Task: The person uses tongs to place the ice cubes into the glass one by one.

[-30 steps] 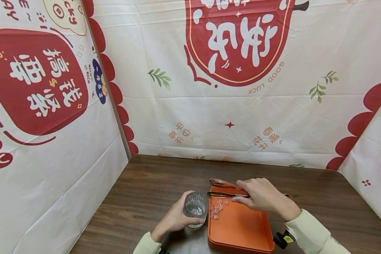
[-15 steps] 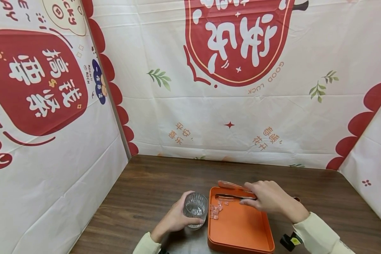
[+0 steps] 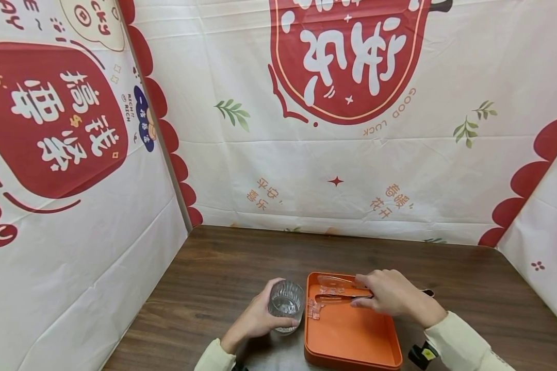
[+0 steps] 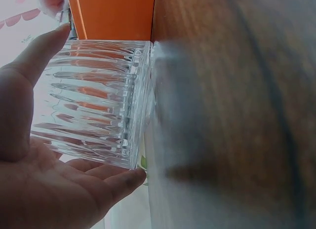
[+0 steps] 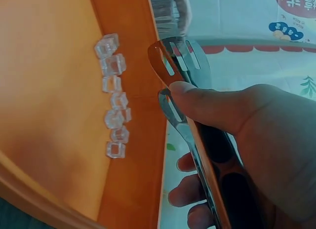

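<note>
My left hand (image 3: pixel 256 318) holds a clear ribbed glass (image 3: pixel 286 305), thumb and fingers around its side. The glass stands on the table against the left side of the orange tray (image 3: pixel 353 337). In the left wrist view its fluted wall (image 4: pixel 94 98) shows between thumb and fingers. My right hand (image 3: pixel 392 292) grips metal tongs (image 5: pixel 197 140) with slotted ends, which stand apart in the right wrist view. Their ends lie over the tray's far left part, by several clear ice-like cubes (image 5: pixel 114 119). No cube shows clearly between the ends. In the head view the tongs partly cover the cubes.
The brown wooden table (image 3: pixel 227 263) reaches back to a printed white cloth (image 3: pixel 278 159). Another cloth wall (image 3: pixel 88 247) rises on the left. The tray's raised rim (image 3: pixel 307 340) lies between the glass and the cubes.
The right hand and tongs first moved right, away from the glass side, then came nearer and down, so the ends now lie among the cubes. The left hand and glass stayed put.
</note>
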Demonstrator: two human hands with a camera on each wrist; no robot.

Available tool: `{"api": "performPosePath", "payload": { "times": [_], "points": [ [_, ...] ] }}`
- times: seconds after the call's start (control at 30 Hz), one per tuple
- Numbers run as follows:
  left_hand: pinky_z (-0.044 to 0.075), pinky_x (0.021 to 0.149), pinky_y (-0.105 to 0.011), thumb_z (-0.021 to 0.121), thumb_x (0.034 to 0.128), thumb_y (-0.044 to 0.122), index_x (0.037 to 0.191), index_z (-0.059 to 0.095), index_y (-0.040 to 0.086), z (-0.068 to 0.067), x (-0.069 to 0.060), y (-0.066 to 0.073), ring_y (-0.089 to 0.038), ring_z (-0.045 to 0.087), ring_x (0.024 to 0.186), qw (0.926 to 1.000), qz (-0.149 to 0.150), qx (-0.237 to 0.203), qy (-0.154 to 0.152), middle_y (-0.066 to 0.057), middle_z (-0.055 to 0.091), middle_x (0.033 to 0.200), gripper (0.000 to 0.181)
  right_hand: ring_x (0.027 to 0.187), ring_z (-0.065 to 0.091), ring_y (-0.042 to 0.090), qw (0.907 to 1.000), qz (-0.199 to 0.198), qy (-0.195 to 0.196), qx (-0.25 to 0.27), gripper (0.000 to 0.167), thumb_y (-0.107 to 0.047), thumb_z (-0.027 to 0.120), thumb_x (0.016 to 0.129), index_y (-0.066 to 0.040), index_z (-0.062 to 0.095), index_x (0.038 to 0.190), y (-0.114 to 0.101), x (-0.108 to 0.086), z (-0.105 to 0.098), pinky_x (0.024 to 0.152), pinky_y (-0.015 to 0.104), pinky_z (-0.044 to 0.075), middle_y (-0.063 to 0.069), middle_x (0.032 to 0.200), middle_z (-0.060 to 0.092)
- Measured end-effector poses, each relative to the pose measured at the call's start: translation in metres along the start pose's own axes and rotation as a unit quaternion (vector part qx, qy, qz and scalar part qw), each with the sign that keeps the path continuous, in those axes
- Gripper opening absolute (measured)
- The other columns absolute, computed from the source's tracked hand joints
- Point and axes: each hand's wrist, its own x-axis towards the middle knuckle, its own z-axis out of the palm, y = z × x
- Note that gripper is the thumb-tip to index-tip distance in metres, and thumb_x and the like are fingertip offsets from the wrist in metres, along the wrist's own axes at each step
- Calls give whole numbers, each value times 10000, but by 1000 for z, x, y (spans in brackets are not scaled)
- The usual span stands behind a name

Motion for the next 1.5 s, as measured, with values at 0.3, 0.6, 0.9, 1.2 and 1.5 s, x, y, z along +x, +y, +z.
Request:
{"api": "performPosePath", "payload": {
  "times": [0.3,0.6,0.9,1.2,1.5],
  "points": [
    [464,907,-443,909,674,409,1434,391,201,0,-1,0,-239,599,1069,10000,-34,-18,3,-59,620,1229,943,514,359,25,9993,121,-322,134,353,-569,677,859,-228,587,869,4,2,11,493,250,308,-141,599,396],
    [469,906,-430,903,684,416,1446,384,168,0,0,-2,-233,606,1065,10000,72,3,3,-64,622,1236,955,558,462,33,9983,130,-572,55,411,-533,715,843,-147,674,977,7,3,21,519,301,410,-118,699,569],
    [465,915,-429,904,683,405,1442,387,180,1,-1,-2,-233,611,1067,9999,88,-67,-20,-56,627,1235,945,562,457,35,9987,-54,-471,-160,357,-514,738,828,-176,649,904,6,3,28,512,303,382,-135,684,552],
    [467,910,-422,902,683,414,1439,393,193,0,0,-2,-216,610,1059,9999,86,-90,-29,-43,631,1225,938,541,377,30,9989,-154,-404,-170,284,-463,748,842,-209,620,831,7,5,30,526,274,342,-172,633,437],
    [463,913,-441,905,677,417,1429,396,243,0,0,-3,-232,608,1067,10000,31,-88,-32,-50,630,1228,924,539,355,22,9990,-232,-340,-162,243,-410,755,850,-236,597,790,9,4,33,534,260,339,-167,620,421]
  ]
}}
